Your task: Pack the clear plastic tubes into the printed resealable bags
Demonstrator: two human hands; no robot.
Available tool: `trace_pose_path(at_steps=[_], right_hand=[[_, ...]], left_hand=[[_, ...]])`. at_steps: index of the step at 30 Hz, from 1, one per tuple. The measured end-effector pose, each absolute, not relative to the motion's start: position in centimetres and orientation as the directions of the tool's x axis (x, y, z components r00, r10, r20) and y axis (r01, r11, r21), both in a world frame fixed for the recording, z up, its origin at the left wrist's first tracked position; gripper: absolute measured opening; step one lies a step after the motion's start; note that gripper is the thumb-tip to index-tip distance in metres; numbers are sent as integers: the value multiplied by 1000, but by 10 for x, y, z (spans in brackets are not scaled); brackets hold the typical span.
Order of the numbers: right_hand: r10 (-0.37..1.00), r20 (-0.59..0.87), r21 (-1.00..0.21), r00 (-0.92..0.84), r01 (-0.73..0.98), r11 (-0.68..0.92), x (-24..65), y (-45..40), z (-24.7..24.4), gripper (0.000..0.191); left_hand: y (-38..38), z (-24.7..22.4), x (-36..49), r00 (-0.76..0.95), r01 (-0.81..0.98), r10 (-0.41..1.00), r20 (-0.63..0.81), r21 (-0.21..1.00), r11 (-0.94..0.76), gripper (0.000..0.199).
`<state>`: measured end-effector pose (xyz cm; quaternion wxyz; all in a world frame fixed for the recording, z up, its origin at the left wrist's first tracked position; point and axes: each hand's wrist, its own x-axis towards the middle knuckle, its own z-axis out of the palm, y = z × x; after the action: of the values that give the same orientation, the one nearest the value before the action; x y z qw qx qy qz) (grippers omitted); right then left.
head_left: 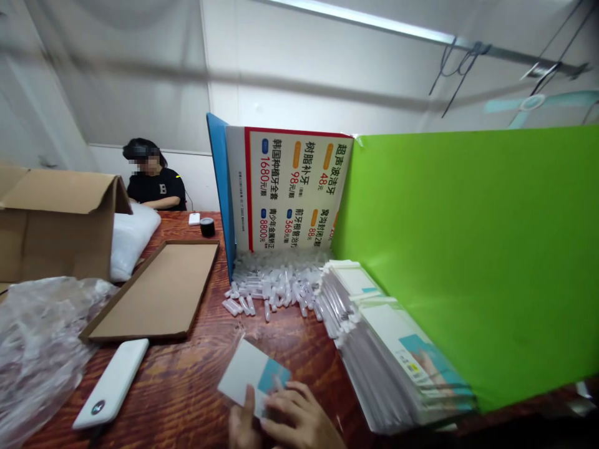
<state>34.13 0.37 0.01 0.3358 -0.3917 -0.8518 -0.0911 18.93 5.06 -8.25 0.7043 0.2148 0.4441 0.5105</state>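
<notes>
Left hand (243, 424) grips card packet (241, 374) by its near end over the worktop's (299, 362) near side; right hand (302, 415) at its blue corner, can't tell if pinching. Upright boards (458, 249) probably corral the vials (281, 290), within reach.

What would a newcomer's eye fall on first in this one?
Probably the bright green panel filling much of the right side. Next would come the printed price board left of it, with a heap of small translucent tubes at its foot. Then, at bottom centre, the left hand and right hand at a white-and-blue card, with stacked packets to their right.
</notes>
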Motion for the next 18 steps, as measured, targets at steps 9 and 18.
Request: trace_pose_path(at_steps=[9, 18], right_hand=[[943, 231, -578, 238, 814, -64, 324, 177, -40, 20], [992, 127, -878, -13, 464, 119, 334, 114, -47, 20]], left_hand=[[77, -60, 66, -380, -601, 774, -507, 771, 210, 29], [52, -65, 70, 238, -238, 918, -318, 897, 372, 59]])
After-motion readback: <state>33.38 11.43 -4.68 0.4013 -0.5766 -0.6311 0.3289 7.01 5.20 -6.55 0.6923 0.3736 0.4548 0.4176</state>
